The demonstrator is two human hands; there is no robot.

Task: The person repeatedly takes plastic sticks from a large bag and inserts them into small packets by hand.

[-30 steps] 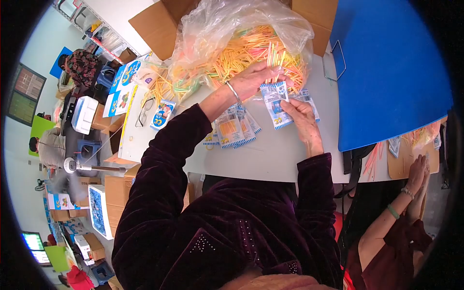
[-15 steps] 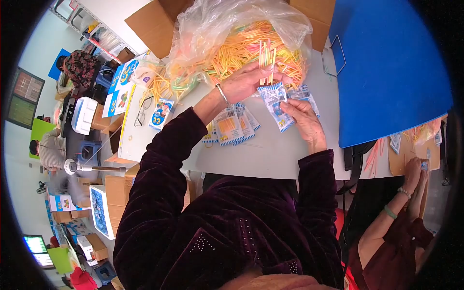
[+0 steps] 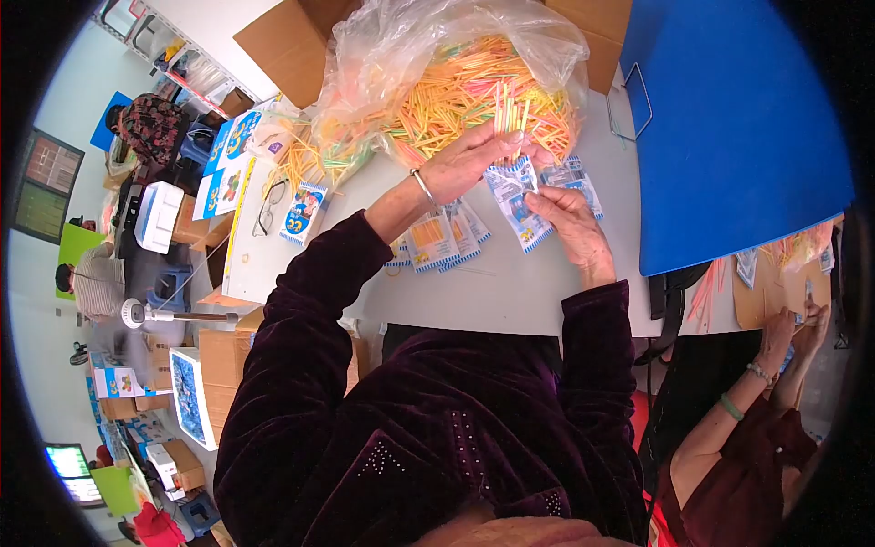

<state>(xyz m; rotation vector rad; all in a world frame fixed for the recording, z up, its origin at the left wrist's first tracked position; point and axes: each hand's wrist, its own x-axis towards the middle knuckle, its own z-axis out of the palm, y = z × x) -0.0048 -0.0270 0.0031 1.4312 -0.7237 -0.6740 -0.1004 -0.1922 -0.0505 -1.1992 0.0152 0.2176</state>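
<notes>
My left hand (image 3: 462, 166), with a bracelet at the wrist, is closed round a small bundle of thin coloured straw-like sticks (image 3: 511, 109). They stand upright from the fingers at the top end of a blue-and-white plastic packet (image 3: 519, 208). My right hand (image 3: 574, 221) pinches this packet near its middle. Whether the stick ends are inside the packet's mouth is hidden by my fingers. Another packet (image 3: 581, 182) lies just behind my right hand. Several packets (image 3: 430, 239) overlap on the table below my left hand, some showing orange sticks through a clear window.
A clear plastic bag (image 3: 365, 64) heaped with loose sticks (image 3: 437, 105) lies in a cardboard box (image 3: 287, 55) ahead. Glasses (image 3: 268, 208) and a printed packet (image 3: 303, 212) lie to the left. A blue board (image 3: 738, 137) stands right; beyond it are another person's hands (image 3: 779, 337).
My left hand has lowered the sticks slightly toward the packet's top end, and they now stand closer to it. The right hand keeps its pinch on the packet.
</notes>
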